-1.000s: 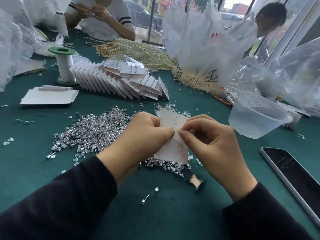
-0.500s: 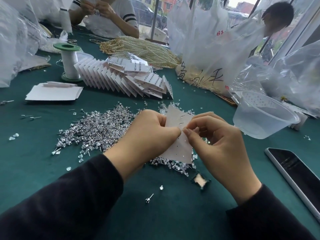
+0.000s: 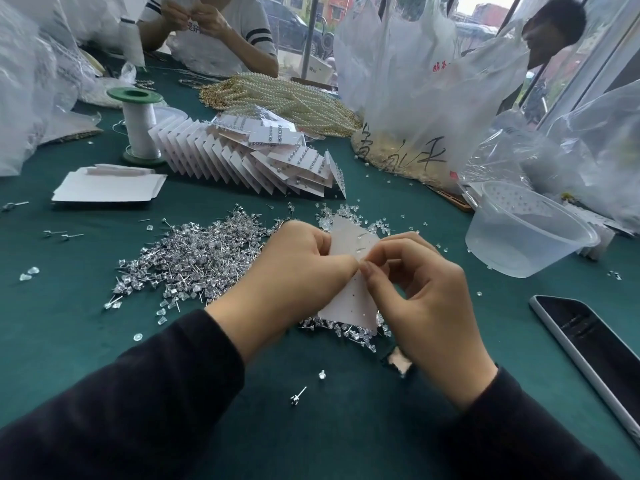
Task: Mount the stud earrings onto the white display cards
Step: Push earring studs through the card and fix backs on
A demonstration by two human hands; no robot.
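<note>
I hold a white display card (image 3: 349, 303) upright over the green table, its back towards me, with two stud posts poking through near its top. My left hand (image 3: 294, 271) grips the card's left edge. My right hand (image 3: 419, 289) pinches at the card's middle, thumb and forefinger closed on something too small to make out. A big heap of silver stud earrings (image 3: 194, 261) lies left of my hands. Clear earring backs (image 3: 349, 216) are scattered behind the card and under it. One loose stud (image 3: 298, 396) lies near me.
A fanned row of filled cards (image 3: 249, 161) stands behind the heap, beside a green-topped spool (image 3: 138, 126) and flat blank cards (image 3: 107, 188). A clear plastic bowl (image 3: 526, 233) and a phone (image 3: 588, 344) sit on the right. Pearl strands (image 3: 287, 102), plastic bags and two people are across the table.
My hands stay on the card with only slight shifts. The view has tipped a little, so everything sits slightly lower and further right in frame.
</note>
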